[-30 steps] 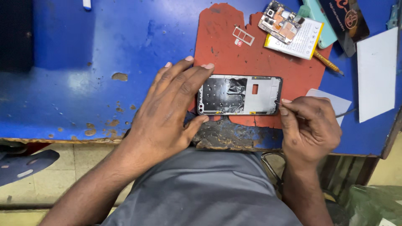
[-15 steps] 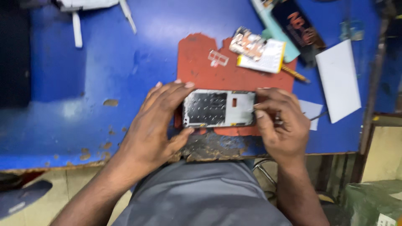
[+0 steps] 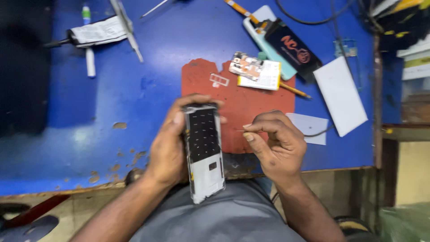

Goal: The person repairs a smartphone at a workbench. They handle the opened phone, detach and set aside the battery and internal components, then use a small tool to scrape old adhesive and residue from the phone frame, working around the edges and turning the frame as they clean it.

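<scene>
Gripping the silver, rectangular metal phone frame upright over the bench edge, the left hand had its grip closed around the frame's left side. The right hand pinched a thin metal pin just beside it, above the red rubber mat on the blue bench.

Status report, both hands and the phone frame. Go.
Left hand gripping phone frame, held upright above red mat. Right hand pinching thin pin, tip beside the frame. Nothing between them.
</scene>
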Available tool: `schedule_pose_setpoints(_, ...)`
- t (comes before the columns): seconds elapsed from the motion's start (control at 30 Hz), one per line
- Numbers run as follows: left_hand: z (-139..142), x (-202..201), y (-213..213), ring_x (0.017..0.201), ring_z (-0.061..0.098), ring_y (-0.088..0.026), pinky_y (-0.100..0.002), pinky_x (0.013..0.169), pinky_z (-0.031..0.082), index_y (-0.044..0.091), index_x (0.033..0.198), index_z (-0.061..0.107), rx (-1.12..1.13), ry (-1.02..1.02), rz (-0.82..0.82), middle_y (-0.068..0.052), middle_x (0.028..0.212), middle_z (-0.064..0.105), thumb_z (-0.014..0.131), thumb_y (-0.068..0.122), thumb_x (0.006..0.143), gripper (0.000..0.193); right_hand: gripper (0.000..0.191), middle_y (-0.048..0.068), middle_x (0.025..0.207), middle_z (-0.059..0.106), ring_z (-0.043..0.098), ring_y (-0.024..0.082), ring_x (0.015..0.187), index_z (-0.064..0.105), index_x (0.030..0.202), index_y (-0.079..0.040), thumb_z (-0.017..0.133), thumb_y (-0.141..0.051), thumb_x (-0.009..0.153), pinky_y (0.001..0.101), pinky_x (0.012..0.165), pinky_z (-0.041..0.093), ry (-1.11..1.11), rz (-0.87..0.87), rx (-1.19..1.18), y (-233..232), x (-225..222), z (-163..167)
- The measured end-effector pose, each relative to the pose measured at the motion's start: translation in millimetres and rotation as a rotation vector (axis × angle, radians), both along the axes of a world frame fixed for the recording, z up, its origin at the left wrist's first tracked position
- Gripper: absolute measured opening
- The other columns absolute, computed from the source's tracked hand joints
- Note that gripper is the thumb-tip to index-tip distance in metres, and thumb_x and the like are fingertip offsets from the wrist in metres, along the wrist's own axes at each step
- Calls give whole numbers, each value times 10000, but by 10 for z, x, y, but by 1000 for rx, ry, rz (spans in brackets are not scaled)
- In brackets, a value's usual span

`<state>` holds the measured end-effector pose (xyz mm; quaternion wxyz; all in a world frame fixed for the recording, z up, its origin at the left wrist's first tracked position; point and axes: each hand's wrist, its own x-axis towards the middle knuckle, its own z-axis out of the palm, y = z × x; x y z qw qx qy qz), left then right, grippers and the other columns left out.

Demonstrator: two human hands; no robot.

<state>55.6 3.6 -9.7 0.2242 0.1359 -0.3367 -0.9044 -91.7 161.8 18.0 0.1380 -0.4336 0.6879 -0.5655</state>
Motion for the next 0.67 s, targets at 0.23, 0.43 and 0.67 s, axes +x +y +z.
schedule_pose_setpoints(0.23,-124,74,85,1157,643,-184,-327,1020,539,22,1541,441,198,-9,-64,-122,1286,659,324,407,1142,566,202,76,1045,725,708,175,946,739,1088,-1,827,12,907,289,794,565,262,22,124,-365,301,176)
schedule_pose_setpoints(0.43,-189,143,92,1271,588,-192,-351,1128,477,6,1552,431,160,20,-27,-123,1376,596,331,411,1155,576,164,83,923,668,630,203,853,754,1015,-24,828,30,878,300,685,494,401,-56,145,-631,458,172)
schedule_pose_setpoints(0.67,-183,143,102,1356,555,-213,-369,1205,422,-9,1541,440,-59,-55,-4,-143,1452,567,311,431,1156,599,139,57,934,689,639,144,842,742,1041,-23,805,23,926,258,623,518,307,-57,157,-693,488,90)
